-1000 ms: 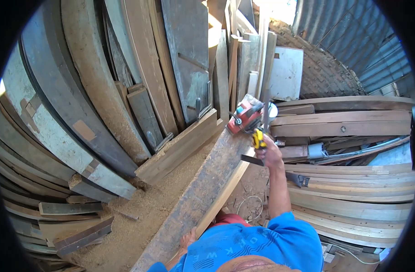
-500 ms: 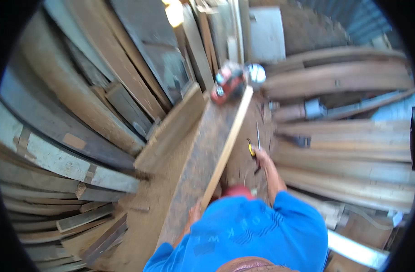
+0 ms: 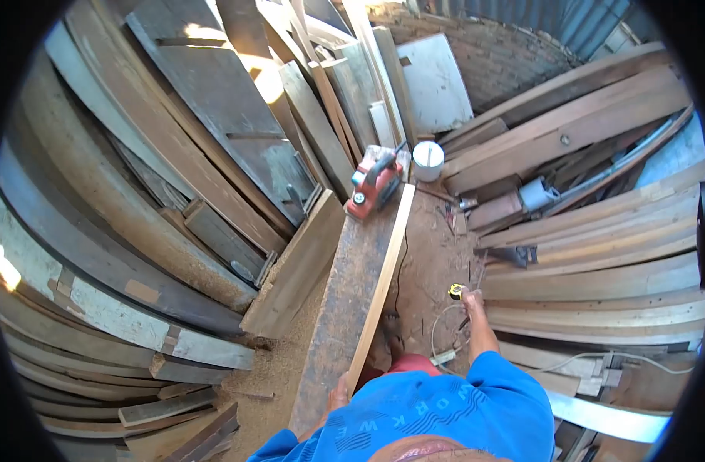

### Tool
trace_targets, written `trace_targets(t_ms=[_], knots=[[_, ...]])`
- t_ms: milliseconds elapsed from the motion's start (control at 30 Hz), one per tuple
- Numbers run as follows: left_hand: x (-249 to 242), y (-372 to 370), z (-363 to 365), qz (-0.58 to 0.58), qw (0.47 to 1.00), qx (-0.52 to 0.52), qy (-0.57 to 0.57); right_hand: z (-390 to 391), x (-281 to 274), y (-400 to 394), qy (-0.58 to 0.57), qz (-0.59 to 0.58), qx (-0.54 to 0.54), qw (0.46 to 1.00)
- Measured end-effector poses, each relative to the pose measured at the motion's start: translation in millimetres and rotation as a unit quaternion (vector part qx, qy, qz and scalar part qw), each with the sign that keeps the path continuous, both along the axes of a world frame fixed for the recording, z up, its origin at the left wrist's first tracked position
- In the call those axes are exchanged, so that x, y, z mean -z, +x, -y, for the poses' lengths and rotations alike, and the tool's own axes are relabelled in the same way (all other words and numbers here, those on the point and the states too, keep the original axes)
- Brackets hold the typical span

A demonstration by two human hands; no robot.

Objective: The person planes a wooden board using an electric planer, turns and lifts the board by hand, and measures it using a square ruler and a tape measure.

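Note:
My right hand [image 3: 472, 300] is out to the right of the bench, closed around a yellow and black tape measure [image 3: 455, 291]. A thin dark item also shows below that hand, too small to name. My left hand [image 3: 339, 393] grips the near end of a long pale wooden strip [image 3: 384, 286], which lies along the right edge of a worn, stained workbench [image 3: 341, 296]. Some of its fingers are hidden. On the far end of the bench rests a red electric planer [image 3: 374, 185], apart from both hands.
A white bucket [image 3: 428, 160] stands beyond the bench. Planks [image 3: 599, 269] are stacked on the right, and more boards [image 3: 175, 154] lean on the left. A cord and scraps lie on the dirt floor [image 3: 429, 254]; a handsaw-like dark tool [image 3: 514, 255] rests by the planks.
My right hand has moved right and nearer to me with the tape measure. The view has shifted and sharpened. My left hand stays at the strip's near end.

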State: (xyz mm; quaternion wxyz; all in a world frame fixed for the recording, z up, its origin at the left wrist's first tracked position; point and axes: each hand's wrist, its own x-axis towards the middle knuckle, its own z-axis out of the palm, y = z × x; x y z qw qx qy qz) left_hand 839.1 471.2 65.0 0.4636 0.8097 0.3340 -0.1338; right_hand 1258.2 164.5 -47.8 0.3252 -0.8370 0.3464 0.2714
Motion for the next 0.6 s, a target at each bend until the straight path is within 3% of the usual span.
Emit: trace_targets(t_ms=[100, 200, 300, 400, 433, 500, 533, 600], knots=[[0.3, -3.3, -0.3, -0.005, 1.000, 0.000, 0.010, 78.3, 115.8, 60.7, -0.076, 0.070, -0.184, 0.978], [5.0, -13.1, 2.0, -0.008, 1.000, 0.000, 0.014, 53.4, 43.9, 59.8, -0.124, 0.206, -0.081, 0.967], [8.4, -20.4, 5.2, -0.008, 1.000, -0.009, 0.010, -8.1, -61.1, 44.9, -0.244, 0.184, -0.161, 0.938], [11.9, -20.7, 4.3, -0.012, 1.000, -0.015, 0.005, -7.6, 26.0, 70.5, -0.102, 0.190, -0.273, 0.938], [7.1, -17.6, 2.3, -0.020, 0.999, -0.019, -0.016, -29.2, 9.4, 60.2, 0.033, 0.122, -0.237, 0.963], [-7.1, -8.1, -5.9, -0.037, 0.997, -0.024, -0.058, -106.3, -46.4, 15.3, 0.257, -0.007, -0.130, 0.957], [-6.8, -7.1, -8.2, -0.016, 0.997, -0.017, -0.067, -149.4, -95.5, -12.5, 0.263, -0.021, -0.156, 0.952], [-3.8, -9.4, -11.6, 0.023, 0.996, -0.002, -0.086, -201.9, -99.5, -53.3, 0.253, 0.002, -0.203, 0.946]])
